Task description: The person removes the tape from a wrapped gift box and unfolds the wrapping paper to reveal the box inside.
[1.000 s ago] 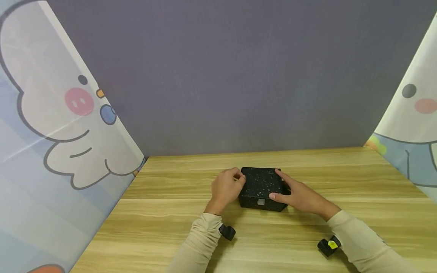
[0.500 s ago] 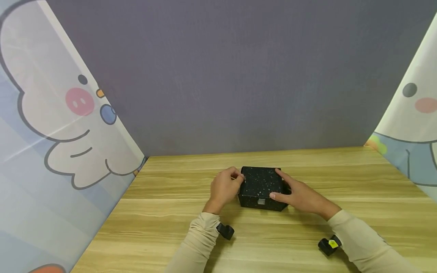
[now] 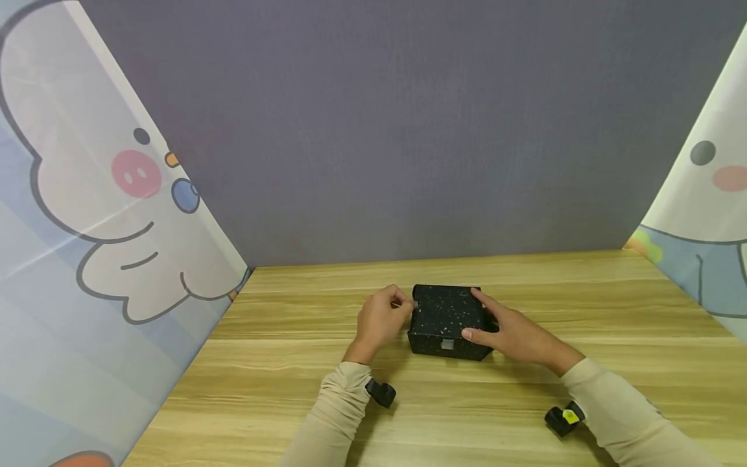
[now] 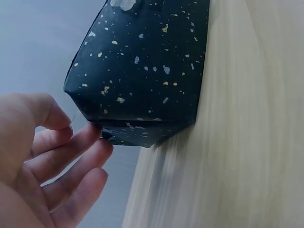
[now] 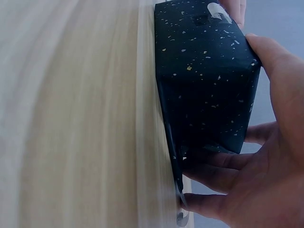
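A box wrapped in black speckled paper (image 3: 445, 311) rests on the table, with a piece of clear tape (image 3: 447, 344) on its front side. At the box's left edge, my left hand (image 3: 378, 321) pinches what looks like a small strip of clear tape between thumb and index finger; the left wrist view shows only a thin faint edge of it. My right hand (image 3: 516, 334) grips the box's right end, thumb on the front top edge and index finger toward the back. In the right wrist view, a loose paper flap (image 5: 172, 137) stands out low at that end, near the lower fingers.
The wood-grain table (image 3: 280, 389) runs back to a grey wall panel (image 3: 408, 130). Cartoon-printed sheets (image 3: 87, 194) stand at both sides. A black camera mount (image 3: 380, 393) sits on each wrist.
My left hand has moved slightly left, its fingertips drawing away from the box top toward its left edge. The right hand and the box have stayed nearly still.
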`<state>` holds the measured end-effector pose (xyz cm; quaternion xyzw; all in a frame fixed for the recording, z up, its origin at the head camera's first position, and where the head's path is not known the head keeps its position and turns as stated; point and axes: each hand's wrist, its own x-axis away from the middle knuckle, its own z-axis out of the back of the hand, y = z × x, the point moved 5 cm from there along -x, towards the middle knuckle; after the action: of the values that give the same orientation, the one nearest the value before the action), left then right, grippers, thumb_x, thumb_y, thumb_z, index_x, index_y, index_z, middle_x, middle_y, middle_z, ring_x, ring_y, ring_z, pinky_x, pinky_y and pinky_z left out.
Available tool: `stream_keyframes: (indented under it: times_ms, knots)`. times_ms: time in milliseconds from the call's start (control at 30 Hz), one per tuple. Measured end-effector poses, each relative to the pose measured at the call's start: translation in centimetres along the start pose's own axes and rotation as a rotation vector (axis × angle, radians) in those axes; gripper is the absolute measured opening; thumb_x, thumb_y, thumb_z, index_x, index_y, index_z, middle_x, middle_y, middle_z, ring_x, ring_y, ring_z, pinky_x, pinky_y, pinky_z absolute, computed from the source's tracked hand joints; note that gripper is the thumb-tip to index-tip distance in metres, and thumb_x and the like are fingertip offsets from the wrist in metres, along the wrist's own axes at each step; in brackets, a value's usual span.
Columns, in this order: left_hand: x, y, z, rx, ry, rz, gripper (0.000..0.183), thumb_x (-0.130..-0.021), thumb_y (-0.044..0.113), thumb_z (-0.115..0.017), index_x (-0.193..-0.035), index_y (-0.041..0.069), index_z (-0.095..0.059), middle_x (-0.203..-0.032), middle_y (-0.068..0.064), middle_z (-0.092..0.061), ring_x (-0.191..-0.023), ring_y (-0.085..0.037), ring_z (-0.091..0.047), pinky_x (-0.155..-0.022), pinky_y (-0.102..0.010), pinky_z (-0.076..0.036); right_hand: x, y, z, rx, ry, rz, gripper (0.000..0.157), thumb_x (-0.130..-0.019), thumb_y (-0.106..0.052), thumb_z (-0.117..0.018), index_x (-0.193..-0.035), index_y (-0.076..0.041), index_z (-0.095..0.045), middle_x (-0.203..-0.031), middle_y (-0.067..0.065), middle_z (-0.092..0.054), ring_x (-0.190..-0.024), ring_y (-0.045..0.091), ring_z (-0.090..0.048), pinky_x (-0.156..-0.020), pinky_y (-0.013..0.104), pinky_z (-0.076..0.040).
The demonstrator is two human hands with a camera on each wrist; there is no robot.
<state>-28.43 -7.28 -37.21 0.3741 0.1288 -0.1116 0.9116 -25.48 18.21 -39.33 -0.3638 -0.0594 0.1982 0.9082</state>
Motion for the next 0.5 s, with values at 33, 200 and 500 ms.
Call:
stream_keyframes:
  times_ms: [33, 200, 500]
  knots:
    - [0.01, -0.05, -0.02, 0.004, -0.004, 0.0, 0.014, -0.093, 0.031, -0.069, -0.08, 0.028, -0.065, -0.085, 0.015, -0.071, -0.066, -0.006, -0.058, -0.059, -0.033, -0.044, 0.0, 0.04, 0.0, 0.0, 0.0, 0.0, 0.095, -0.094, -0.058, -0.062, -0.163, -0.016, -0.011, -0.156, 0.033, -0.028, -0.136, 0.052, -0.037, -0.099, 0.066, -0.04]
    - [0.04, -0.17, -0.04, 0.052, -0.011, 0.01, 0.016, -0.091, 0.03, -0.071, -0.079, 0.025, -0.062, -0.077, 0.017, -0.07, -0.065, -0.007, -0.058, -0.059, -0.032, -0.042, 0.01, 0.19, 0.01, 0.009, -0.001, -0.004, 0.096, -0.093, -0.06, -0.062, -0.163, -0.016, -0.012, -0.153, 0.033, -0.032, -0.135, 0.051, -0.04, -0.097, 0.065, -0.041]
    - [-0.1, -0.97, -0.3, 0.234, -0.106, 0.021, 0.017, -0.097, 0.021, -0.066, -0.084, 0.015, -0.058, -0.089, -0.003, -0.076, -0.08, -0.02, -0.071, -0.062, -0.032, -0.045, -0.06, -0.02, 0.12, 0.026, -0.003, -0.004, 0.096, -0.093, -0.061, -0.061, -0.163, -0.016, -0.013, -0.155, 0.031, -0.03, -0.135, 0.051, -0.04, -0.097, 0.066, -0.041]
